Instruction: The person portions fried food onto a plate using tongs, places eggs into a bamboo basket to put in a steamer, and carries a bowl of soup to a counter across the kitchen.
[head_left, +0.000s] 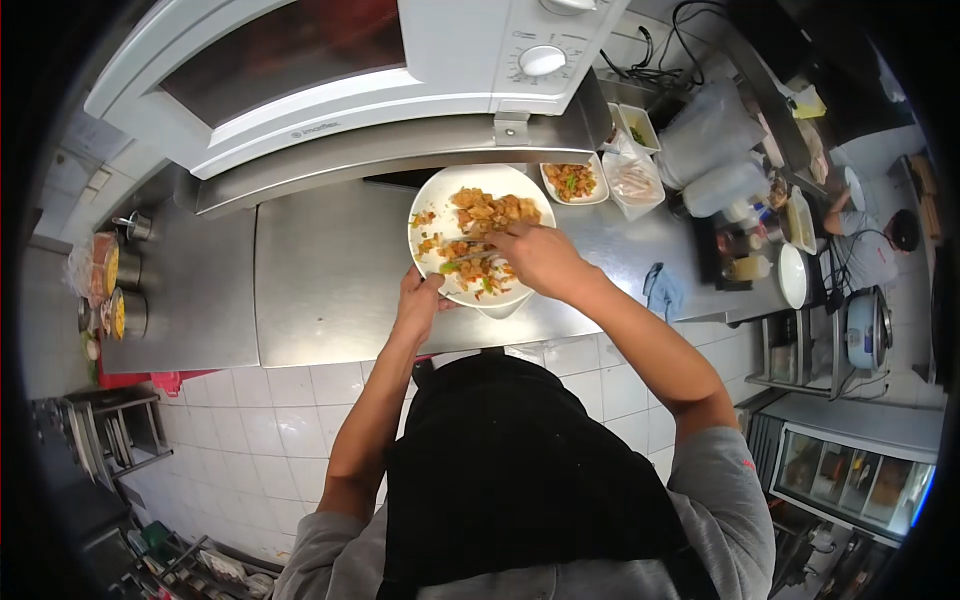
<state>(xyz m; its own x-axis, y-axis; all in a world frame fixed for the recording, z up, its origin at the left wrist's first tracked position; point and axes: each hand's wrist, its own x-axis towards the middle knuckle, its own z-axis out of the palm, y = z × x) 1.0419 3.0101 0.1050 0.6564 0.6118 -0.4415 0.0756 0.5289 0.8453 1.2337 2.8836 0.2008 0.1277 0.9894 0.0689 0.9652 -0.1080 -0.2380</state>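
A white round plate (428, 196) is tilted over the steel counter, with browned, battered-looking food pieces (490, 210) and chopped vegetable bits spread across it. My left hand (420, 300) grips its lower left rim, thumb on top. Over the food, my right hand (540, 262) has its fingers closed around a slim metal utensil (468, 241); its tip lies among the pieces and its exact kind is unclear. Part of another white dish (502, 306) shows beneath the plate. Just beyond the plate's right side sits a smaller white dish (578, 196) of similar chopped food.
A white microwave (450, 100) stands on a raised shelf behind the steel counter (320, 280). Right of the plate are a bag-lined container (633, 185), a blue cloth (663, 290) and bottles (745, 268). Pots (128, 312) stand at far left. Another person (868, 245) is at far right.
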